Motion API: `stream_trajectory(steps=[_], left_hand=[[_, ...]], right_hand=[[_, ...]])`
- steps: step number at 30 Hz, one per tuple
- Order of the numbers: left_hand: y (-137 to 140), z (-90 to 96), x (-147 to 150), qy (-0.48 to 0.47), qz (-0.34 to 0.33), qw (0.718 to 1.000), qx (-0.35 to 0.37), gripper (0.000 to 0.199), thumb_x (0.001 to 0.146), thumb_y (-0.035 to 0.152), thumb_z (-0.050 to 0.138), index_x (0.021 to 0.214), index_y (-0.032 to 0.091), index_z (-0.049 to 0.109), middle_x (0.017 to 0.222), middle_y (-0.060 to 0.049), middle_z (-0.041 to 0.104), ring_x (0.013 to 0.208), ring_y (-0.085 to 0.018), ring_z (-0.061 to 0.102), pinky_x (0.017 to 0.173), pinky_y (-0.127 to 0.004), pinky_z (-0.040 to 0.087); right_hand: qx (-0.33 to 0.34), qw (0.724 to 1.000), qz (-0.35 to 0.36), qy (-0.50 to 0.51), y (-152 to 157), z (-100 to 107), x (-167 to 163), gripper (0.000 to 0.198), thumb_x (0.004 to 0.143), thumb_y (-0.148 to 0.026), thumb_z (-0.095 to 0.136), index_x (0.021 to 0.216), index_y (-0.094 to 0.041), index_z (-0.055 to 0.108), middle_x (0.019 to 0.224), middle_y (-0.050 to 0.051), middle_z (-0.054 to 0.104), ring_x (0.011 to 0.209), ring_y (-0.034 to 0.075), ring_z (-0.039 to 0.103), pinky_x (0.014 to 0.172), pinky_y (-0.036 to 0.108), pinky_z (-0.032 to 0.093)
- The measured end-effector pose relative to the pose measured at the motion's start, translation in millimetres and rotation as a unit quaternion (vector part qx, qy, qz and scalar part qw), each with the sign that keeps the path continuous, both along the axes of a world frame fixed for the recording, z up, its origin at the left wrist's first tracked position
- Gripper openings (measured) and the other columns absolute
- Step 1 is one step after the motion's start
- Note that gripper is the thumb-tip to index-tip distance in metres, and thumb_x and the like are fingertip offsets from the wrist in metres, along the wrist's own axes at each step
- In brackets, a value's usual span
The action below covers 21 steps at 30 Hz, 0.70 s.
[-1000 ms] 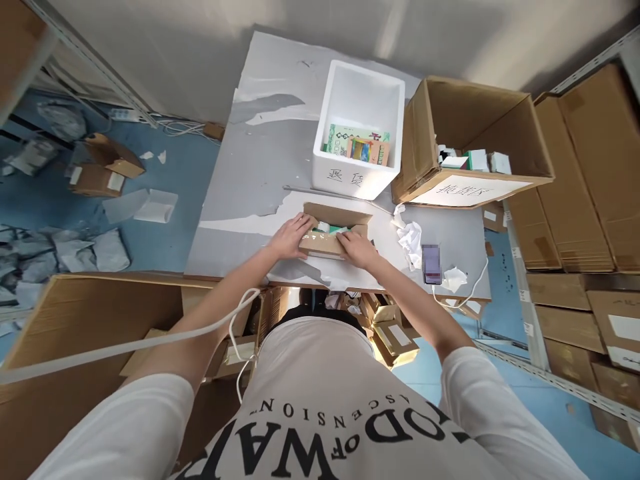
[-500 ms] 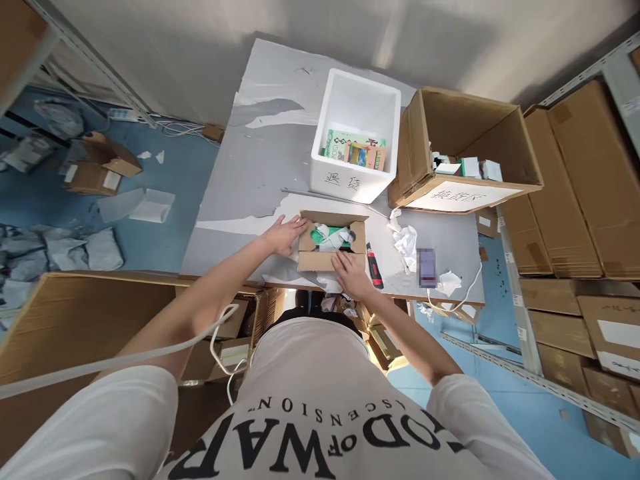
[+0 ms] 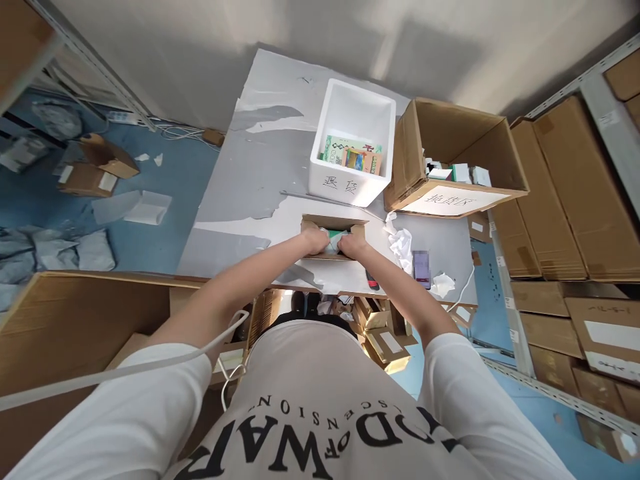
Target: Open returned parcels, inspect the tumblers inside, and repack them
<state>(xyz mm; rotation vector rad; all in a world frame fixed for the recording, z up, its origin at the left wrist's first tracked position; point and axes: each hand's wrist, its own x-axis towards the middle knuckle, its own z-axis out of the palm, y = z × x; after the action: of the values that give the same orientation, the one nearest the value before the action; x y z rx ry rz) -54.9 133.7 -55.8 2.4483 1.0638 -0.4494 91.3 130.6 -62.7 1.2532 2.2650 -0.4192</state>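
An open small cardboard box (image 3: 333,221) lies near the front edge of the table, its flaps spread. Inside it is a green item (image 3: 334,239) partly covered by whitish wrapping. My left hand (image 3: 316,240) reaches into the left end of the box, fingers curled at the item's side. At the right end, my right hand (image 3: 352,245) is likewise curled over the item. The fingertips of both hands are hidden within the box. A red and black box cutter (image 3: 371,280) lies just right of the box, partly behind my right forearm.
A white foam box (image 3: 350,189) holding booklets and a large carton (image 3: 405,153) with small boxes stand at the back. Crumpled paper (image 3: 400,245) and a phone (image 3: 421,268) lie to the right. A big open carton (image 3: 100,293) stands front left; shelved cartons (image 3: 560,200) line the right.
Both hands have moved from the box's outer edge and front flap into its two ends, closing around the green item. The view has shifted slightly.
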Motion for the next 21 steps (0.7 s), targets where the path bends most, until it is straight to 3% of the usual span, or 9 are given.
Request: stream_trajectory(steps=[3, 6, 9, 12, 16, 18, 21], left_hand=[[-9, -4.4, -4, 0.033, 0.042, 0.996, 0.071, 0.031, 0.086, 0.039, 0.062, 0.087, 0.011, 0.076, 0.095, -0.022, 0.074, 0.099, -0.037, 0.066, 0.098, -0.054, 0.036], [-28, -10.4, -17, 0.079, 0.119, 0.978, 0.155, 0.059, 0.081, 0.063, 0.06, 0.104, 0.011, 0.074, 0.115, -0.025, 0.068, 0.124, -0.046, 0.05, 0.109, -0.065, 0.011], [-44, -24.9, -34, 0.069, 0.211, 0.961, 0.165, 0.1, 0.069, 0.076, 0.062, 0.14, 0.007, 0.05, 0.15, -0.029, 0.039, 0.144, -0.047, 0.023, 0.113, -0.066, -0.001], [-53, -46.4, -47, 0.014, 0.257, 0.96, 0.113, 0.127, 0.064, 0.08, 0.061, 0.154, 0.003, 0.015, 0.16, -0.028, 0.011, 0.149, -0.043, 0.012, 0.115, -0.064, 0.006], [-59, -70.3, -53, -0.045, 0.288, 0.954, 0.066, 0.137, 0.062, 0.084, 0.057, 0.155, 0.006, -0.006, 0.163, -0.022, 0.0, 0.15, -0.035, 0.013, 0.117, -0.051, 0.022], [-61, -73.5, -55, -0.059, 0.295, 0.952, 0.06, 0.139, 0.061, 0.084, 0.058, 0.155, 0.008, -0.008, 0.163, -0.021, 0.0, 0.15, -0.034, 0.014, 0.117, -0.049, 0.025], [-62, -61.5, -59, -0.049, 0.299, 0.949, 0.081, 0.135, 0.062, 0.084, 0.058, 0.156, 0.007, -0.002, 0.163, -0.022, 0.005, 0.15, -0.039, 0.01, 0.116, -0.056, 0.019]], right_hand=[[0.034, 0.997, -0.04, -0.049, -11, 4, 15, 0.028, 0.092, -0.019, 0.049, 0.102, -0.011, 0.074, 0.111, 0.023, 0.07, 0.106, 0.032, 0.066, 0.087, 0.041, 0.05], [0.097, 0.99, -0.095, -0.032, -30, -1, 36, 0.057, 0.094, -0.046, 0.048, 0.128, -0.002, 0.06, 0.134, 0.031, 0.055, 0.123, 0.037, 0.056, 0.102, 0.046, 0.043], [0.138, 0.977, -0.152, 0.053, -52, -24, 55, 0.094, 0.089, -0.065, 0.045, 0.15, 0.005, 0.026, 0.156, 0.032, 0.024, 0.145, 0.039, 0.027, 0.115, 0.051, 0.026], [0.117, 0.955, -0.213, 0.172, -66, -55, 69, 0.109, 0.086, -0.074, 0.04, 0.154, 0.003, 0.005, 0.16, 0.031, 0.0, 0.151, 0.038, 0.006, 0.117, 0.054, 0.022], [0.06, 0.923, -0.235, 0.301, -69, -80, 81, 0.105, 0.087, -0.074, 0.036, 0.156, -0.01, -0.009, 0.161, 0.021, -0.021, 0.152, 0.034, 0.002, 0.115, 0.054, 0.027], [0.055, 0.921, -0.228, 0.31, -69, -79, 86, 0.101, 0.088, -0.072, 0.037, 0.157, -0.012, -0.007, 0.161, 0.02, -0.021, 0.152, 0.035, 0.003, 0.115, 0.055, 0.027], [0.1, 0.928, -0.231, 0.275, -67, -63, 88, 0.084, 0.094, -0.062, 0.032, 0.157, -0.011, 0.008, 0.163, 0.022, 0.003, 0.15, 0.036, 0.012, 0.114, 0.058, 0.026]])
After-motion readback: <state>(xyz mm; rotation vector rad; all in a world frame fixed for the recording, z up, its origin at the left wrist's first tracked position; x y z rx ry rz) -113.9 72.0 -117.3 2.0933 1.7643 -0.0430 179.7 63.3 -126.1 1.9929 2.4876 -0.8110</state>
